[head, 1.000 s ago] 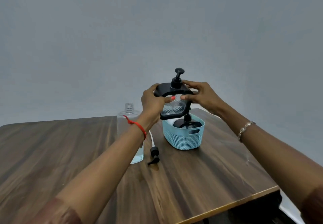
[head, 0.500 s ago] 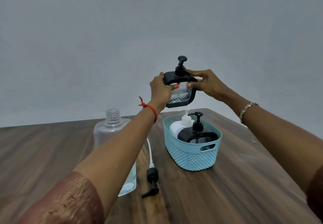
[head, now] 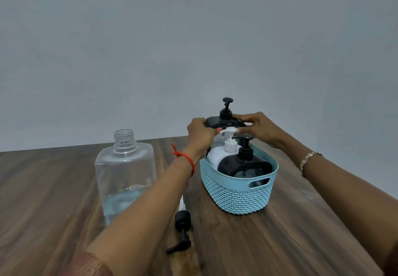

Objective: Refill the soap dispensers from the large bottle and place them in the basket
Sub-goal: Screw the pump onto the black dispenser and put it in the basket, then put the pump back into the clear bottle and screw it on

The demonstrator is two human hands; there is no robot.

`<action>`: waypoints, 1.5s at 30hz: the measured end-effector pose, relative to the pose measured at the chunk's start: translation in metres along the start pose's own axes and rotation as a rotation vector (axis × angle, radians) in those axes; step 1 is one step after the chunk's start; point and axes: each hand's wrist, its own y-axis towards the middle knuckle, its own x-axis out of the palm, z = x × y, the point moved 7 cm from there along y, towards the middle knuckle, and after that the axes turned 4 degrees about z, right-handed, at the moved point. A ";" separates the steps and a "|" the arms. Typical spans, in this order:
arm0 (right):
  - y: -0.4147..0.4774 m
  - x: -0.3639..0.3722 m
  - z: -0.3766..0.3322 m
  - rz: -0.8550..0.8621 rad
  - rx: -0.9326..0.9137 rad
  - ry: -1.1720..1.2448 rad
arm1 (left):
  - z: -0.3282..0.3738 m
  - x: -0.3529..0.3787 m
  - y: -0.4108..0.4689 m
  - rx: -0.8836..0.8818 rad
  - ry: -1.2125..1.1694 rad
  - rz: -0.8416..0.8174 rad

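Both hands — left hand [head: 199, 132], right hand [head: 259, 130] — pinch the black-topped clear pump dispenser [head: 225, 121] over the crowded pale-blue woven plastic basket [head: 237, 191] — it could snag the white pump bottle [head: 224, 150] and tip.

A dark wood-grain table [head: 269, 245] spans the lower view. A plain grey wall [head: 193, 49] stands behind the table. The far table edge meets the wall.

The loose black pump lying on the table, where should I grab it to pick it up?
Probably by the round black collar of the pump, pinching from above across its sides. It lies flat on the table, the collar is its thickest part, and the nozzle and white tube look thin.
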 end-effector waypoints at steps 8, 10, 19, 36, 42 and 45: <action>-0.015 0.010 0.023 -0.008 0.045 -0.099 | -0.023 0.003 -0.005 -0.044 0.109 -0.081; -0.013 0.009 0.030 -0.030 0.058 -0.181 | -0.024 0.004 -0.004 -0.016 0.177 -0.103; -0.012 0.016 0.034 -0.188 0.112 -0.398 | -0.017 0.012 -0.007 0.126 0.500 -0.137; -0.025 0.014 0.022 -0.120 0.131 -0.440 | -0.010 0.009 -0.031 0.211 0.622 -0.218; -0.041 -0.020 -0.027 0.337 0.081 -0.314 | 0.024 -0.018 -0.051 0.262 0.562 -0.168; -0.064 -0.027 -0.076 0.577 -0.074 -0.249 | 0.049 -0.040 -0.072 0.307 0.581 -0.152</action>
